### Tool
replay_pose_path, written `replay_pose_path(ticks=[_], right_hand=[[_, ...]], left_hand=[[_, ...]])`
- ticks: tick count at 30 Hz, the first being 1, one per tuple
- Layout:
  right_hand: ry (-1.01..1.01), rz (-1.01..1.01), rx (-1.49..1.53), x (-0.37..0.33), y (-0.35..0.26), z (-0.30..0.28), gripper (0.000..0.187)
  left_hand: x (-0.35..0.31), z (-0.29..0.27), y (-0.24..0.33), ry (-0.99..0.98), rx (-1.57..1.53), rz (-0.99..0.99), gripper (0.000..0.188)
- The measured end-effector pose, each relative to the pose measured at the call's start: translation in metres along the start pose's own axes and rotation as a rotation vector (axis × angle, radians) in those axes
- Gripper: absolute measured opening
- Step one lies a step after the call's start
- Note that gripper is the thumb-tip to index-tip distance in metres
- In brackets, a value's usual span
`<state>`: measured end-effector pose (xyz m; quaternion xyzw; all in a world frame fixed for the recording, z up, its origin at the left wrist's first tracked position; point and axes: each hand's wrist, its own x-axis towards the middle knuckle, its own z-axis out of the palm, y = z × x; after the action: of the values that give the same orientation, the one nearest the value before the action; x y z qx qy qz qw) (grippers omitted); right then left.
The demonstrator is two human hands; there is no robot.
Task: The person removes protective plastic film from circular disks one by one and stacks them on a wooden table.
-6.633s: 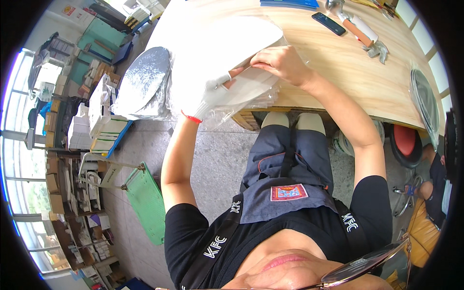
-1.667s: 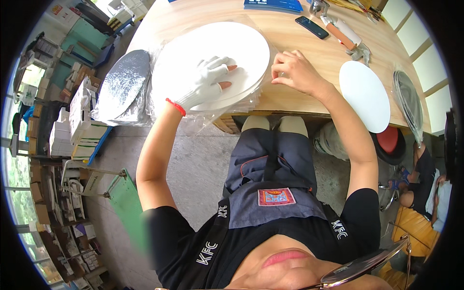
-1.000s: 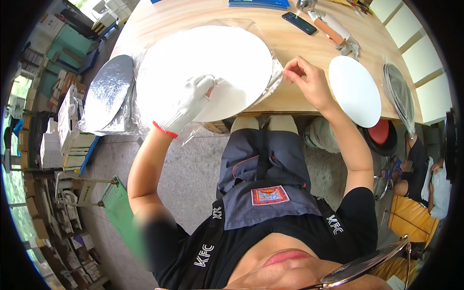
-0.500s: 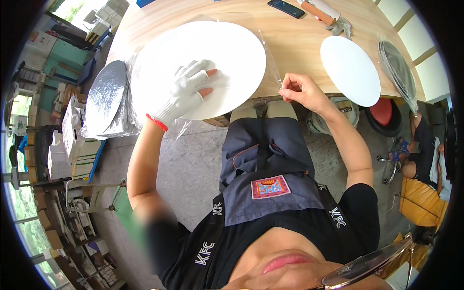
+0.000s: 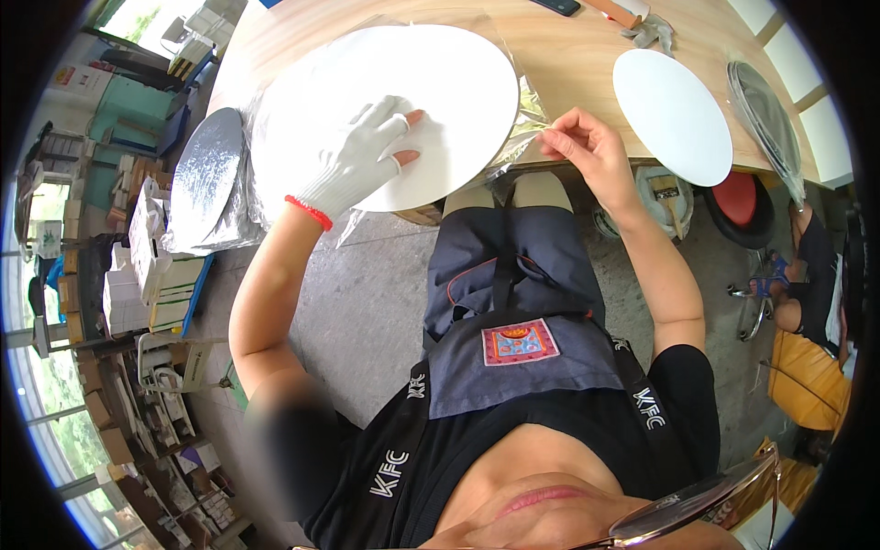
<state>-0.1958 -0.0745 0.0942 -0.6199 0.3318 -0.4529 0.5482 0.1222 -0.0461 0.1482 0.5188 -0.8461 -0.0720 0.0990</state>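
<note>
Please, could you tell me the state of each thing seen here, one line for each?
Large white disc: lying flat
Plastic film: clear, crumpled
Left hand: gloved, resting on the large white disc
Right hand: bare, pinching the plastic film
Small white disc: lying flat, unwrapped
Left grey disc: wrapped, shiny
Right grey discs: bagged
Loose glove: crumpled, unworn
Phone: partly out of view

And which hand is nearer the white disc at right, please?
Right: the right hand is just left of the white disc; the left hand is farther left, over another disc.
</note>
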Motion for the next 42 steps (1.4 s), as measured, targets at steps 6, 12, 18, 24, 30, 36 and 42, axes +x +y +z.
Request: replay_pose_path(ticks=[6, 12, 18, 24, 30, 36, 42], right_hand=[[-0.094, 0.298, 0.376, -0.005, 0.01, -0.006, 0.011], [-0.263, 0.467, 0.22, -0.018, 0.027, 0.029, 0.062], [-0.629, -0.101, -0.244, -0.044, -0.032, 0.084, 0.014], [-0.305, -0.725, -0.758, -0.002, -0.033, 0.096, 0.014], [-0.418, -0.812, -0.953, 0.023, -0.024, 0.114, 0.025], [-0.44, -0.785, -0.973, 0.033, -0.014, 0.118, 0.023], [-0.424, -0.853, -0.99, 0.037, -0.012, 0.117, 0.018]], left_hand=[[-0.003, 0.013, -0.003, 0.081, 0.003, -0.017, 0.038], [-0.006, 0.015, -0.017, 0.254, -0.044, 0.14, 0.032], [-0.04, -0.008, 0.018, 0.368, -0.163, 0.032, 0.028], [-0.114, 0.044, 0.079, -0.004, -1.281, -0.618, 0.048], [-0.09, 0.114, 0.041, 0.433, -2.215, -0.704, 0.047], [-0.086, 0.114, 0.062, 0.736, -1.793, -0.637, 0.042], [-0.086, 0.123, 0.061, 0.762, -1.567, -0.635, 0.038]])
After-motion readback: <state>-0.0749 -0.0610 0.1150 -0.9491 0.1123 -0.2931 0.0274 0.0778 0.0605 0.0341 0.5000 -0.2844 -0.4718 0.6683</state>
